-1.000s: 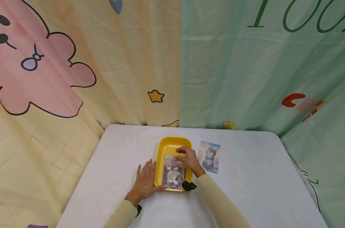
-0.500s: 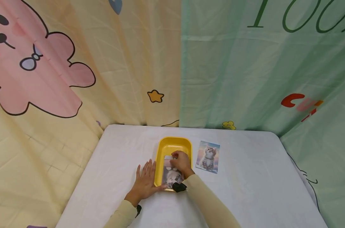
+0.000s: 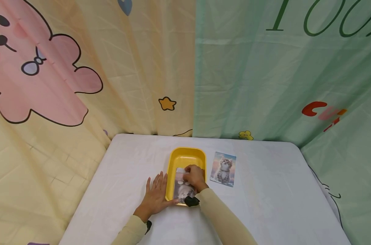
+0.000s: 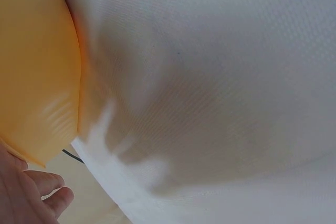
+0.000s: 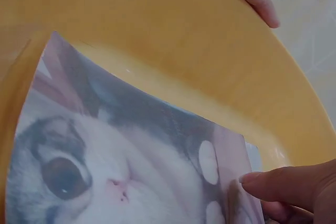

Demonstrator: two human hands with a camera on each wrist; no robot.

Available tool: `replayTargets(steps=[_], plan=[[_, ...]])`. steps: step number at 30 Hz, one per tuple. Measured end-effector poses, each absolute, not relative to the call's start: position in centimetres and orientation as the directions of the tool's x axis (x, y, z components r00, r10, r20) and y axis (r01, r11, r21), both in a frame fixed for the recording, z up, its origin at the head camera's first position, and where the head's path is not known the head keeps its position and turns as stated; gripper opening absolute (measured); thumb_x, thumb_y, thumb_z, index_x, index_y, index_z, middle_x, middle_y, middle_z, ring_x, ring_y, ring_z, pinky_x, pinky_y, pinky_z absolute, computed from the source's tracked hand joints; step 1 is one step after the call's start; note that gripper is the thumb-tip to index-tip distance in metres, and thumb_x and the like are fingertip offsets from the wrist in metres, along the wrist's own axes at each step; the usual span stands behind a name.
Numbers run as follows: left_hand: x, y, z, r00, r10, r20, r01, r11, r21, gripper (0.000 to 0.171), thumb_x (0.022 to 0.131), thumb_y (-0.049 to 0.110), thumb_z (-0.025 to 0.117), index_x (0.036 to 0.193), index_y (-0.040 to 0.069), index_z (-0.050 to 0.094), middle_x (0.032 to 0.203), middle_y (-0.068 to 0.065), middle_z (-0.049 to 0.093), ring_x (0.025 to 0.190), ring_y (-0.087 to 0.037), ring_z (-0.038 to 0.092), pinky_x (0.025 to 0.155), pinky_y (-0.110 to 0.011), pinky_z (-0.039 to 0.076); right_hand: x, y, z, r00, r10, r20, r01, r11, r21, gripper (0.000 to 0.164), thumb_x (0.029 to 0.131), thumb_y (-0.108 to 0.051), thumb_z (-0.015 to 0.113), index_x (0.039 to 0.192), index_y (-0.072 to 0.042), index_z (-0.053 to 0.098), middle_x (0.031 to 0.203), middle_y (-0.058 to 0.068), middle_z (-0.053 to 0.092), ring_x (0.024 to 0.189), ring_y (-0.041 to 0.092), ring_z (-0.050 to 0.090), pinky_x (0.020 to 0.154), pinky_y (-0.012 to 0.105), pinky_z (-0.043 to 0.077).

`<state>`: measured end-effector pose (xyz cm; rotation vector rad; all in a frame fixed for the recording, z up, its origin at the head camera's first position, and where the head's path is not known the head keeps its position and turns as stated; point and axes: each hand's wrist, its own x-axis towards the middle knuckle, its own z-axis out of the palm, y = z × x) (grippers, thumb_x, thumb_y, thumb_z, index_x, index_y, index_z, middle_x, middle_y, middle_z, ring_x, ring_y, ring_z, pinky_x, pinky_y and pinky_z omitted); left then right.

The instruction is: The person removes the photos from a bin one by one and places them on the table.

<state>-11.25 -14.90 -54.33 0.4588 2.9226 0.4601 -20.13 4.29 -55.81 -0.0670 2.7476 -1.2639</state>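
In the head view a yellow tray (image 3: 171, 170) stands on the table with a photo card of a cat (image 3: 183, 192) in its near part. My right hand (image 3: 195, 177) reaches into the tray and pinches the far edge of that photo card. The right wrist view shows the thumb (image 5: 283, 184) on top of the card, the other fingers partly hidden below its edge. The card bows slightly, and a pale edge of something shows beneath it. My left hand (image 3: 155, 197) lies with straight, spread fingers against the tray's left side, thumb at its near rim.
A kitten picture card (image 3: 223, 169) lies flat on the white-covered table (image 3: 265, 204), right of the tray. Printed curtains (image 3: 249, 68) hang behind and on both sides of the table.
My right hand has moved left and down into the tray, and its fingers have closed on the photo card's far edge. The left hand stays at the tray's side.
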Motion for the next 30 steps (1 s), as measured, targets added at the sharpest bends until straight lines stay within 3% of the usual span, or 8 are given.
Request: replayTargets(steps=[3, 6, 9, 12, 22, 30], plan=[[-11.27, -14.86, -54.42, -0.942, 0.321, -0.094, 0.277, 0.906, 0.319, 0.109, 0.082, 0.071, 0.053, 0.153, -0.001, 0.012, 0.158, -0.023, 0.013, 0.145, -0.038, 0.014, 0.112, -0.061, -0.001, -20.14, 4.35, -55.86, -0.990, -0.106, -0.094, 0.003, 0.648, -0.762, 0.025, 0.072, -0.010, 0.077, 0.096, -0.005, 0.072, 0.084, 0.001, 0.068, 0.085, 0.024, 0.061, 0.094, 0.049, 0.037], [-11.30, -14.83, -54.50, -0.942, 0.323, -0.087, 0.281, 0.905, 0.320, 0.109, 0.082, 0.071, 0.052, 0.153, -0.001, 0.012, 0.158, -0.023, 0.013, 0.145, -0.038, 0.015, 0.112, -0.061, -0.001, -20.15, 4.48, -55.93, -0.989, -0.121, -0.089, -0.006, 0.622, -0.783, 0.026, 0.071, -0.010, 0.078, 0.095, -0.005, 0.073, 0.083, 0.000, 0.070, 0.080, 0.020, 0.063, 0.091, 0.044, 0.043], [-11.40, -14.80, -54.56, -0.941, 0.328, -0.082, 0.287, 0.903, 0.320, 0.109, 0.082, 0.072, 0.052, 0.153, -0.001, 0.012, 0.158, -0.023, 0.013, 0.144, -0.038, 0.015, 0.111, -0.061, -0.001, -20.26, 4.62, -55.97, -0.988, -0.120, -0.095, 0.010, 0.567, -0.823, 0.024, 0.070, -0.009, 0.079, 0.094, -0.005, 0.074, 0.080, 0.001, 0.070, 0.074, 0.016, 0.064, 0.077, 0.033, 0.053], [-11.50, -14.76, -54.60, -0.939, 0.333, -0.086, 0.291, 0.903, 0.315, 0.110, 0.082, 0.073, 0.050, 0.153, -0.001, 0.010, 0.158, -0.023, 0.012, 0.145, -0.038, 0.014, 0.111, -0.061, -0.002, -20.36, 4.69, -55.91, -0.987, -0.127, -0.098, 0.021, 0.502, -0.865, 0.022, 0.071, -0.006, 0.080, 0.092, -0.003, 0.075, 0.077, 0.002, 0.069, 0.069, 0.013, 0.062, 0.066, 0.029, 0.055], [-11.52, -14.60, -54.67, -0.940, 0.337, -0.054, 0.303, 0.896, 0.325, 0.109, 0.081, 0.071, 0.054, 0.152, -0.001, 0.014, 0.157, -0.024, 0.014, 0.144, -0.039, 0.015, 0.111, -0.061, -0.001, -20.59, 4.71, -55.67, -0.996, -0.078, -0.036, 0.008, 0.338, -0.941, 0.021, 0.073, -0.008, 0.082, 0.090, 0.001, 0.074, 0.078, 0.005, 0.070, 0.068, 0.013, 0.063, 0.066, 0.029, 0.056], [-11.30, -14.87, -54.66, -0.944, 0.324, -0.055, 0.291, 0.902, 0.319, 0.109, 0.081, 0.073, 0.053, 0.151, -0.002, 0.016, 0.157, -0.025, 0.016, 0.143, -0.039, 0.017, 0.111, -0.061, 0.001, -20.42, 4.47, -55.48, -0.993, -0.078, -0.088, 0.062, 0.282, -0.957, 0.015, 0.076, -0.015, 0.081, 0.084, -0.003, 0.076, 0.082, 0.005, 0.072, 0.072, 0.014, 0.065, 0.068, 0.030, 0.056]])
